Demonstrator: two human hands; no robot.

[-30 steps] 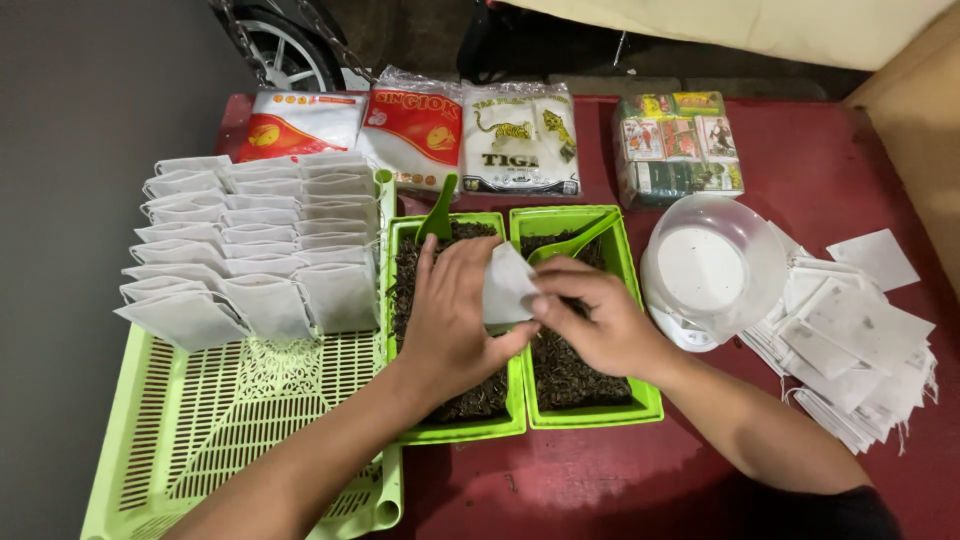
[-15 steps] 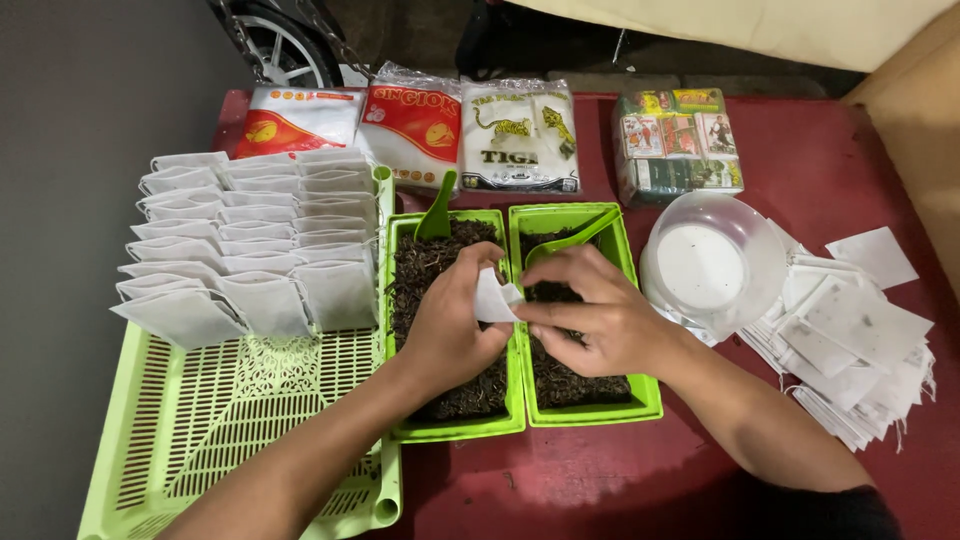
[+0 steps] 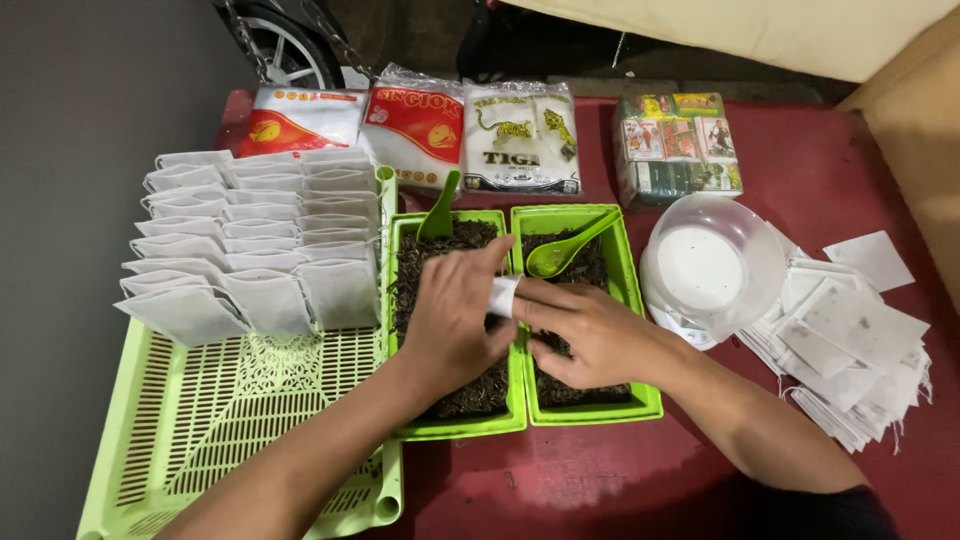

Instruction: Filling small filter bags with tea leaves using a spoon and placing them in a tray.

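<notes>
2 hands: left hand [image 3: 455, 320] + right hand [image 3: 585, 335] pinch white bag [image 3: 504, 296] | bag mostly hidden

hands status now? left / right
Left hand: closed on the small white bag.
Right hand: fingers pinching the same bag.

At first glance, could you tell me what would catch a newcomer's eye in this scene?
Dead centre, the left hand and right hand meet over two green trays of dark loose tea, pinching a small white paper bag between them. To their left, rows of white bags stand upright in a pale green slotted tray. On the right, a loose pile of flat paper bags spreads over the red table.
</notes>
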